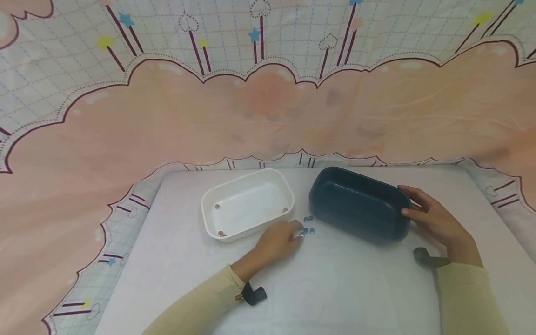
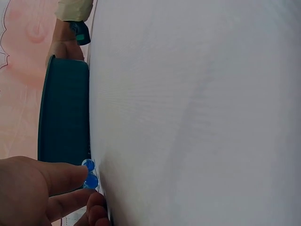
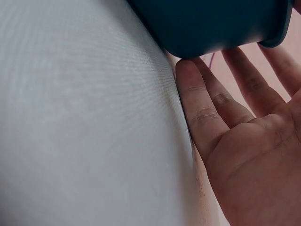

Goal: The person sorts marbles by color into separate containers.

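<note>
My left hand (image 1: 278, 241) is on the white tabletop between two containers, with thumb and fingertip around a small blue glass bead (image 2: 91, 181); they appear to pinch it. Another blue bead (image 2: 88, 165) lies just beyond. Several blue beads (image 1: 311, 231) are scattered by the fingertips. At the right end of a dark blue rectangular container (image 1: 356, 218), my right hand (image 1: 439, 221) grips the rim. In the right wrist view, its fingers (image 3: 193, 84) reach up against the container's outer wall.
Left of the blue container stands a white rectangular container (image 1: 247, 228), holding several small brownish beads (image 1: 217, 206). Both containers are near the back of the white-covered table (image 1: 335, 288). A patterned cloth (image 1: 201, 116) hangs behind it.
</note>
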`<state>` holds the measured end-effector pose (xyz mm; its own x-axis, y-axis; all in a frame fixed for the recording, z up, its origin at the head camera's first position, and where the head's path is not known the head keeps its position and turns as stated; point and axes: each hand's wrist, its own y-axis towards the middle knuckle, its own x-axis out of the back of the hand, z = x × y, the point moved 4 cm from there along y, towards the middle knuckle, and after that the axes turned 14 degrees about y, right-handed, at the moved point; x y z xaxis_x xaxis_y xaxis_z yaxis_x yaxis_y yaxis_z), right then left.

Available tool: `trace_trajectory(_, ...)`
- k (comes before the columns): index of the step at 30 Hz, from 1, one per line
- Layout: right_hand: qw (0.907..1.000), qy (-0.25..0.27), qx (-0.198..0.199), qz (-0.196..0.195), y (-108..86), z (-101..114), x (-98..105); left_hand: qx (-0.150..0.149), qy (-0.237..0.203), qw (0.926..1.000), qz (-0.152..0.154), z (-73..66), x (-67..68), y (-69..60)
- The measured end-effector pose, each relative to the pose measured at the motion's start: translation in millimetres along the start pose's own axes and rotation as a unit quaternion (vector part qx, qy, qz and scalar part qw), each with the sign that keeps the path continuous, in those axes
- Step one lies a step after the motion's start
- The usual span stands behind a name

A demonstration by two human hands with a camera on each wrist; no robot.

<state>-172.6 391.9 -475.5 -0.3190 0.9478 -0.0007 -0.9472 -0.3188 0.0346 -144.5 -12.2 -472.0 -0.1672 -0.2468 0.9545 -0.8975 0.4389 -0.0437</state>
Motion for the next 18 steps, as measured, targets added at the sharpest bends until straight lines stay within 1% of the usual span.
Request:
trace_trajectory(7,0.9999,0.011,-0.006,0.004,-1.6,0.3,0.3,-0.006,0.005,1.0,-0.002,-1.1,0.2,1.1)
trace_trajectory(11,0.9998,0.012,-0.015,0.002,-2.0,0.1,0.0,-0.003,0.015,0.9999,-0.004,-2.3,-0.6,2.3)
trace_trajectory(18,0.9991,0.037,-0.022,0.0,-0.4,-1.1,-1.8,0.004,0.026,0.9994,-0.022,-2.2,-1.9,2.8)
